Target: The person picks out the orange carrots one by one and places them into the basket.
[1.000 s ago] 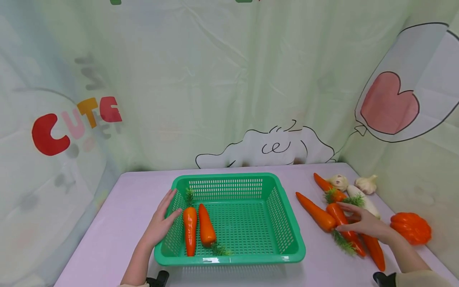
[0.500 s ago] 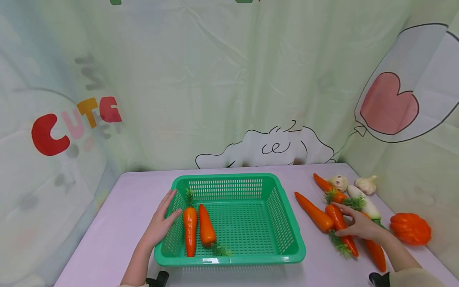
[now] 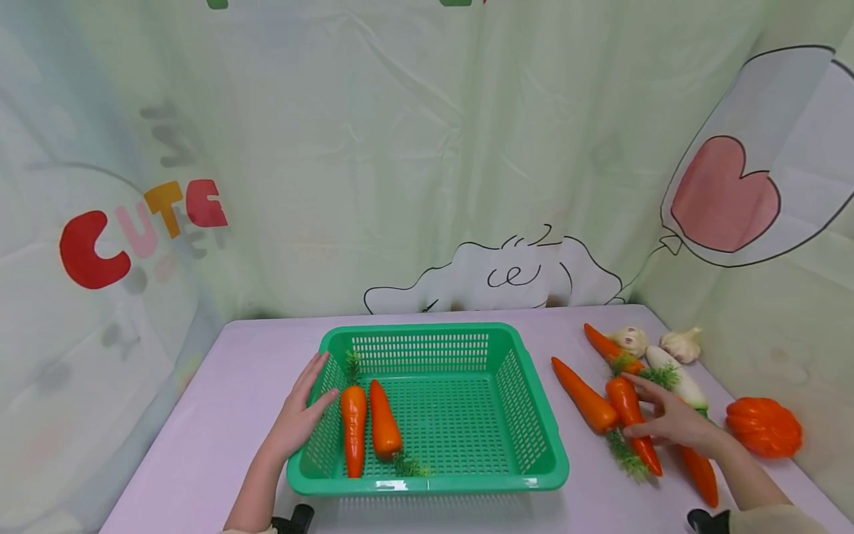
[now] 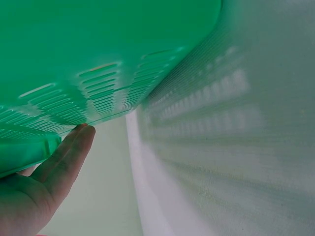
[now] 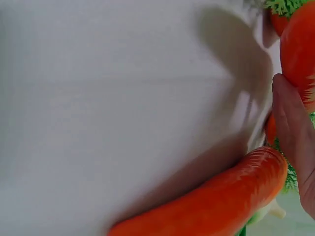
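Note:
At the right, my right hand [image 3: 674, 423] pinches a carrot [image 3: 626, 404] between thumb and fingers, its tapered end pointing toward me. In the right wrist view the fingers lie against the thick end of this carrot [image 5: 300, 46]. Another carrot [image 3: 587, 397] lies just left of it, and a further carrot [image 3: 698, 475] lies partly under the right hand. My left hand [image 3: 300, 411] rests at the left side of the green basket [image 3: 427, 484], fingers straight along the outer wall [image 4: 98, 93]. Inside the basket are two carrots, one glossy [image 3: 353, 430] and one tilted [image 3: 384, 419].
Behind the right hand lie a carrot [image 3: 600, 343], a white radish [image 3: 687, 387] and two garlic bulbs [image 3: 629, 340]. An orange-red ribbed pumpkin [image 3: 763, 427] sits near the table's right edge. Printed curtains [image 3: 293, 148] enclose the table [image 3: 200, 415].
My right hand has shifted slightly left with the carrot, which now sits steeper and farther from the carrot on its right. More of the radish shows. The left hand and basket have stayed put.

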Tool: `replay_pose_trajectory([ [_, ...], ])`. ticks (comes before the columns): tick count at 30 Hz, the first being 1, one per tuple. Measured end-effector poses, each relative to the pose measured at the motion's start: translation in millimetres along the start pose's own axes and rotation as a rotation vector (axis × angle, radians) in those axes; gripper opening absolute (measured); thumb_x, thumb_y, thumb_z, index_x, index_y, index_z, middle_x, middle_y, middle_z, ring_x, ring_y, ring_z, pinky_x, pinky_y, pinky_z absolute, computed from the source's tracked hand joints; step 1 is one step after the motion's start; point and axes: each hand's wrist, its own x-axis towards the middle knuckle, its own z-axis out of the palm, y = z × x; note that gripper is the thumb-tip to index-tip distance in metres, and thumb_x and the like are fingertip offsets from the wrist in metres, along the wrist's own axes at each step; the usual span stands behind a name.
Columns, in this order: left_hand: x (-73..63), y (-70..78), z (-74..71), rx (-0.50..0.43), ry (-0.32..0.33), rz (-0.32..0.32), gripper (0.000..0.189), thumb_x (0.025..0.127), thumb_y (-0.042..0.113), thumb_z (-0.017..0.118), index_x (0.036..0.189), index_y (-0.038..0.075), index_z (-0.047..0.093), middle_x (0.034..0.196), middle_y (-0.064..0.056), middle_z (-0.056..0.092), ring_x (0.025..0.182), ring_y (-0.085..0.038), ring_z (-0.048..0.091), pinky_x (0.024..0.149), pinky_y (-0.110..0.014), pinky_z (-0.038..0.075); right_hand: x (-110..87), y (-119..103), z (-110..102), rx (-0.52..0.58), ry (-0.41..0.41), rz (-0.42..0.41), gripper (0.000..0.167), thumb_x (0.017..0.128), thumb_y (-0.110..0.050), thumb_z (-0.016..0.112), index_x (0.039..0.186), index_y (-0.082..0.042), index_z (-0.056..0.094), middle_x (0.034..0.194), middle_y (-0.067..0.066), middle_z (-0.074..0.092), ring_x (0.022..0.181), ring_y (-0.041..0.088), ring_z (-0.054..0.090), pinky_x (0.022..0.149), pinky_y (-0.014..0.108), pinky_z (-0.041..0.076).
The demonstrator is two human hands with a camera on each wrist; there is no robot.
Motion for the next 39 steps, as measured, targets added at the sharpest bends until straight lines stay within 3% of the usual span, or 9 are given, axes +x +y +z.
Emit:
replay_pose_trajectory([
  [13, 0.3, -0.5, 0.4, -0.001, 0.002, 0.002, 0.061, 0.094, 0.025, 0.052, 0.146, 0.018, 0.023, 0.152, -0.011, 0.011, 0.136, -0.036, 0.010, 0.098, -0.067, 0.015, -4.2, -28.4, 1.1, -0.082, 0.050, -0.064, 0.091, 0.080, -0.024, 0.071, 0.146, -0.005, 0.011, 0.133, 0.041, 0.024, 0.095, 0.033, 0.051, 0.069, 0.034, 0.052],
  [20, 0.2, 0.6, 0.1, 0.000, 0.003, 0.001, 0.061, 0.094, 0.025, 0.052, 0.146, 0.018, 0.023, 0.152, -0.013, 0.011, 0.136, -0.037, 0.011, 0.098, -0.067, 0.016, -3.2, -51.8, 8.5, -0.020, 0.043, -0.135, 0.091, 0.079, -0.020, 0.071, 0.146, -0.007, 0.012, 0.136, 0.038, 0.021, 0.095, 0.032, 0.052, 0.065, 0.034, 0.054],
  [28, 0.3, 0.8, -0.2, 0.003, 0.002, -0.001, 0.061, 0.094, 0.023, 0.052, 0.146, 0.018, 0.023, 0.152, -0.011, 0.011, 0.136, -0.037, 0.011, 0.098, -0.067, 0.016, -5.7, -96.4, 20.4, 0.049, 0.036, -0.198, 0.090, 0.080, -0.017, 0.070, 0.148, -0.012, 0.010, 0.139, 0.037, 0.019, 0.094, 0.031, 0.055, 0.063, 0.039, 0.054],
  [35, 0.5, 0.9, -0.2, 0.006, -0.001, -0.001, 0.061, 0.094, 0.028, 0.052, 0.146, 0.018, 0.022, 0.152, -0.010, 0.010, 0.136, -0.037, 0.011, 0.098, -0.067, 0.016, -4.6, -124.1, 35.2, 0.159, 0.007, -0.247, 0.088, 0.080, -0.013, 0.071, 0.147, -0.011, 0.013, 0.138, 0.037, 0.019, 0.096, 0.036, 0.056, 0.066, 0.043, 0.054],
  [39, 1.0, -0.1, 0.3, 0.011, -0.002, -0.002, 0.062, 0.094, 0.028, 0.052, 0.147, 0.017, 0.022, 0.152, -0.011, 0.010, 0.136, -0.038, 0.011, 0.097, -0.067, 0.016, -1.5, -138.0, 42.7, 0.151, -0.015, -0.248, 0.090, 0.079, -0.016, 0.072, 0.147, -0.013, 0.013, 0.139, 0.037, 0.020, 0.103, 0.041, 0.054, 0.067, 0.043, 0.054],
])
